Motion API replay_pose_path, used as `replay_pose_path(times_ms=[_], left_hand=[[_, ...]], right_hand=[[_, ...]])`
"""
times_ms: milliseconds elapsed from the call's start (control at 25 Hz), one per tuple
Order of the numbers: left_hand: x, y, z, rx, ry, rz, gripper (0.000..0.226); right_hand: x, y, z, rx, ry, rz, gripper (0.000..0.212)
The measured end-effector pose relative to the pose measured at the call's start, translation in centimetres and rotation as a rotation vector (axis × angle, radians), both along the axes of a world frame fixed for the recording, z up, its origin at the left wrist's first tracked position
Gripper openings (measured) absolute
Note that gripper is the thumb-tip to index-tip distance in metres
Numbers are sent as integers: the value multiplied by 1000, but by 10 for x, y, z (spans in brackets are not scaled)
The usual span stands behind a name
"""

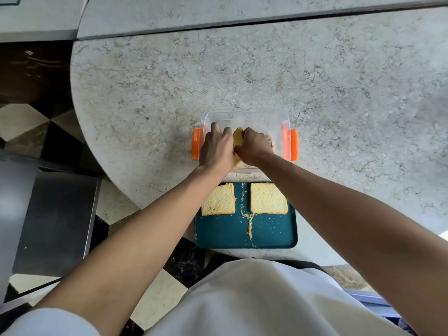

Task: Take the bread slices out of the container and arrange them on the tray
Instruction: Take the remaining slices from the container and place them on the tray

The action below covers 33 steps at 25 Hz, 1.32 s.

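A clear plastic container (244,116) with orange side clips stands on the stone counter, just beyond a teal tray (244,235). Both my hands are inside the container. My left hand (216,149) and my right hand (254,147) press from either side on a stack of bread slices (238,138) held on edge, only its brown crust showing between them. Two bread slices lie flat side by side at the tray's far end, the left slice (219,199) and the right slice (268,198). Crumbs are scattered down the tray's middle.
The rounded grey stone counter (242,76) stretches far beyond and to the right of the container. Its curved edge drops off at the left to a checkered floor (24,122). A dark cabinet top (53,219) sits lower left. The tray's near half is bare apart from crumbs.
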<state>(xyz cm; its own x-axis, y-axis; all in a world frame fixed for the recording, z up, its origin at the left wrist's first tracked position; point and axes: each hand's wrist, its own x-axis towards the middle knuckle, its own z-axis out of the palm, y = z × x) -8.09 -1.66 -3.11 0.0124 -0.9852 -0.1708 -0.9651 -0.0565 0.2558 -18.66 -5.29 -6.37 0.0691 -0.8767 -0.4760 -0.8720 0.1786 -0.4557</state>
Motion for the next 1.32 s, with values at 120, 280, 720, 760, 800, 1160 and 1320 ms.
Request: replay_pose_path(times_ms=[120,280,720,760,800,1160,1320], left_hand=[[0,-8,-1,-36,27,49,39],[6,-6,5,-159,165,100,32],[55,68,62,-367,1110,520,40],[59,85,59,-330,1189,562,42],[64,101,53,-285,1254,622,42],[82,189,-32,148,1354,1028,40],[70,192,-58,248,1288,1041,41]], right_hand=[[-2,3,3,-29,4,9,29],[-8,10,19,-88,-89,-45,28],[-70,89,89,-182,-832,-537,25],[-75,103,88,-162,-873,-551,22],[-80,117,83,-139,-893,-561,19],[-106,222,-6,129,-581,-599,20],[-108,225,-27,202,-454,-605,19]])
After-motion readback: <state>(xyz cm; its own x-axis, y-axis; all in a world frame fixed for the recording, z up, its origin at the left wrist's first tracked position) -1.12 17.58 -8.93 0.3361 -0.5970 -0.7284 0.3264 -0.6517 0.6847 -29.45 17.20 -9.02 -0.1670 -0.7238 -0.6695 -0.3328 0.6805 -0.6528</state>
